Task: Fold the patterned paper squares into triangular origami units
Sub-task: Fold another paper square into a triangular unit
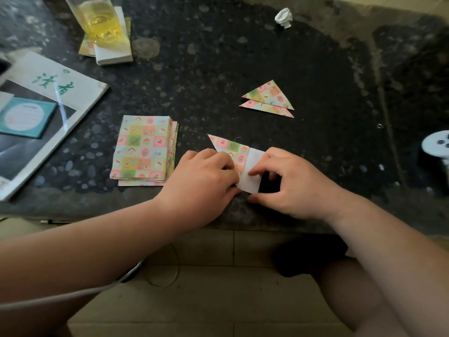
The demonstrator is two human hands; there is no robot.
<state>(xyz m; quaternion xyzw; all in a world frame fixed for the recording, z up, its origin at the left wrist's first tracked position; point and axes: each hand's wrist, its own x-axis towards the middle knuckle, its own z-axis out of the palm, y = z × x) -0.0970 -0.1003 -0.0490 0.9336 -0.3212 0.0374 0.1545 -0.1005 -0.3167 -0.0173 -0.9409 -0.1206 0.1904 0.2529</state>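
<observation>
One dark speckled table (243, 57) carries everything. At its left edge lies a white magazine (29, 69) with green lettering, and a teal card (24, 117) rests on it. Both hands meet at the near edge of the table, right of the middle. The left hand (201, 181) lies knuckles up, its fingers curled down onto the half-folded paper (230, 147) and holding it against the table. The right hand (291, 186) pinches the paper's white flap (252, 171) between bent forefinger and thumb, with the other fingers curled loosely behind. The flap stands turned over so that its plain underside shows, and a patterned point of the same paper sticks out to the far left of the hands.

Just left of the left hand sits a stack of patterned squares (143, 149), its sheets slightly fanned. At the far left a glass (99, 18) of yellow drink stands on a white box (114, 54). Beyond the hands, well apart from them, lie two folded triangles (269, 94), one overlapping the other. Far off, near the top, sits a small crumpled white wad (283, 17).
</observation>
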